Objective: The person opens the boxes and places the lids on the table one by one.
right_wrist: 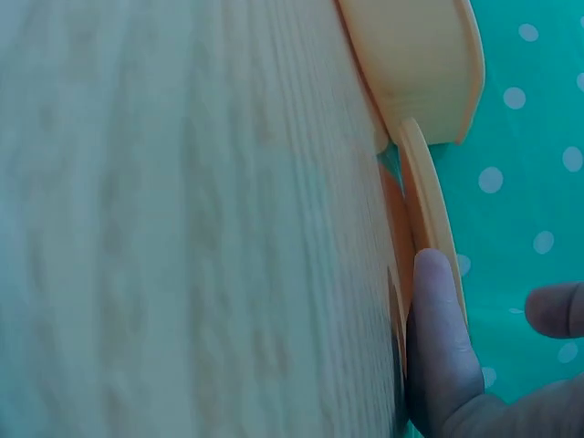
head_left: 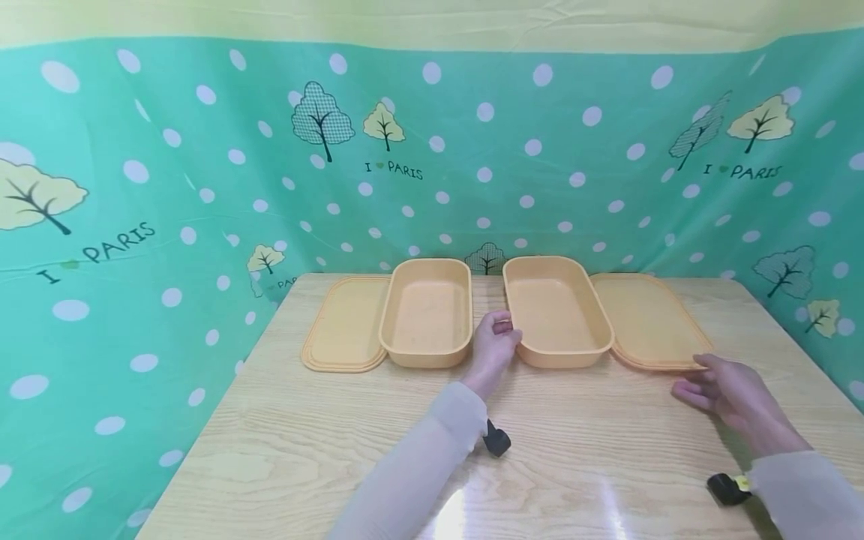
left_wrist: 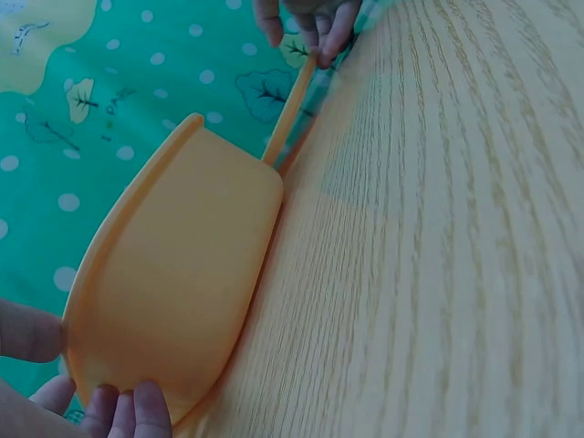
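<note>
My left hand point(head_left: 494, 346) is at the near left corner of a yellow-orange plastic food container point(head_left: 556, 315), an open rounded rectangle. In the left wrist view, the thumb meets its rim and bent fingertips point(left_wrist: 149, 406) lie against the outer wall. A matching flat lid point(head_left: 651, 319) lies just right of this container. At the lid's near right corner, my right hand point(head_left: 736, 397) holds the edge, with a finger under it. The left wrist view shows that lid slanting up from the table toward the right hand.
A second open container point(head_left: 427, 354) stands to the left, with its own lid point(head_left: 344, 322) lying flat beside it. Both sets are near the back edge of the wood-grain table point(head_left: 324, 457). A green dotted cloth point(head_left: 459, 150) hangs behind and along the sides.
</note>
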Motion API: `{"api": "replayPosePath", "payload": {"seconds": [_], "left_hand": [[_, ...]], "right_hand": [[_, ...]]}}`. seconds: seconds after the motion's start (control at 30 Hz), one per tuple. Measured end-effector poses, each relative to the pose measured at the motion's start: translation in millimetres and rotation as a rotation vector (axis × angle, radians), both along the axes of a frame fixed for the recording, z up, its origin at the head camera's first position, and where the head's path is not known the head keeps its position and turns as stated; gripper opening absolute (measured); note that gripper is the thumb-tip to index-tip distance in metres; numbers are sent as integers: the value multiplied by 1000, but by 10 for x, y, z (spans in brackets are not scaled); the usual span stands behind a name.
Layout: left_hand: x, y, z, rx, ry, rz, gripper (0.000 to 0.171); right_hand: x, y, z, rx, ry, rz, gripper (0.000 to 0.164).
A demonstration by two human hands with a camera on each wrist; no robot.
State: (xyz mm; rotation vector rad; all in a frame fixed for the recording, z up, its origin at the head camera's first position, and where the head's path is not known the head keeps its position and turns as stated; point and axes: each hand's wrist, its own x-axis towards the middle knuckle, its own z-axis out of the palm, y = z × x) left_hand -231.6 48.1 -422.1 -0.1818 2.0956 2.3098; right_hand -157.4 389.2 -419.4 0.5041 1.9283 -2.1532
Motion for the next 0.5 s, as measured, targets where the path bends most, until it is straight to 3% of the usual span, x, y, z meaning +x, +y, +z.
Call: {"api": "replayPosePath", "payload": {"seconds": [0.23,0.43,0.5], "left_hand": [[8,-6,5,8,9,-1,39],[7,3,1,20,9,6,39],[8,5,2,18,10,8,39]], "right_hand": [[-11,9,-2,38,-9,49,79],[-11,33,-2,31,-17,36,49],[-9,34,-3,28,-21,35,49]]}}
